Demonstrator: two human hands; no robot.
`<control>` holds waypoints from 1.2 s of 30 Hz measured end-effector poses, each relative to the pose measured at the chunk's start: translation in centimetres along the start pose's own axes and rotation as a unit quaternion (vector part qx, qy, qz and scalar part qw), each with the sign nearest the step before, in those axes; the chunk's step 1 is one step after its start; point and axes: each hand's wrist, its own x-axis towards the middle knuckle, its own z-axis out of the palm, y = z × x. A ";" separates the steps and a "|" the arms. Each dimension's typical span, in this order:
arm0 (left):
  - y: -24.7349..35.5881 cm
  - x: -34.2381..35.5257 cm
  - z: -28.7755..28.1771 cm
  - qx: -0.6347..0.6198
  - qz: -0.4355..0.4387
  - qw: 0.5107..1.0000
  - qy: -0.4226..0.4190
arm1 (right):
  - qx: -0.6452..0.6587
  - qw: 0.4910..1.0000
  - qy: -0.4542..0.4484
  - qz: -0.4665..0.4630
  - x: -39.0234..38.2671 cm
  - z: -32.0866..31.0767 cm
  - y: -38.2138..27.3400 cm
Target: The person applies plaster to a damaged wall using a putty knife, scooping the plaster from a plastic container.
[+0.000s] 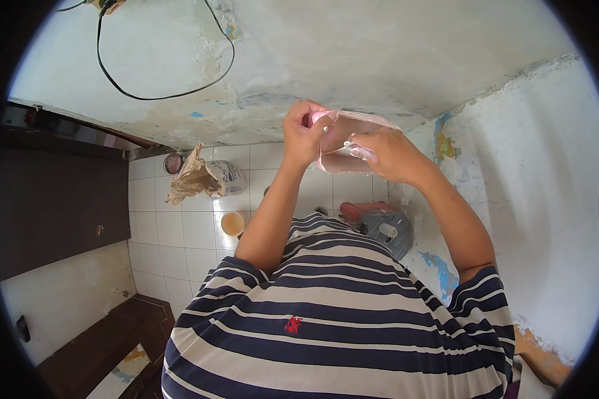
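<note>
In front of me, close to the wall, my left hand (pixel 303 135) is closed on the left edge of a pinkish, open-topped plastic container (pixel 365 121), its thumb over the rim. White paste is smeared along the container's walls and edge. The fingers of my right hand (pixel 391 154) reach into the opening from the right. They are closed round a small paste-coated tool (pixel 359 150), whose kind I cannot make out. The container's bottom is partly hidden by the right hand.
On the tiled floor (pixel 180 229) stand a brown paper sack (pixel 193 178), a white tub (pixel 231 178), a round tin (pixel 173 163) and a mug of tan liquid (pixel 233 224). A grey step stool (pixel 387 233) is by the right wall. A black cable (pixel 166 98) hangs above; a dark cabinet (pixel 60 199) stands left.
</note>
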 end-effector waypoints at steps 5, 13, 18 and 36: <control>-0.3 0.6 0.0 0.000 -0.048 0.998 -0.048 | 0.058 0.998 -0.005 -0.006 0.2 0.8 1.5; -0.8 1.1 0.4 0.059 -0.030 0.993 -0.094 | 0.150 0.987 -0.038 0.042 -0.1 0.9 2.0; -0.7 0.1 0.9 0.029 -0.020 0.998 -0.046 | 0.123 0.989 -0.071 0.041 0.2 0.1 2.4; 0.9 -0.5 0.7 0.148 -0.004 0.987 -0.069 | 0.074 0.991 -0.088 0.069 0.7 1.0 2.3</control>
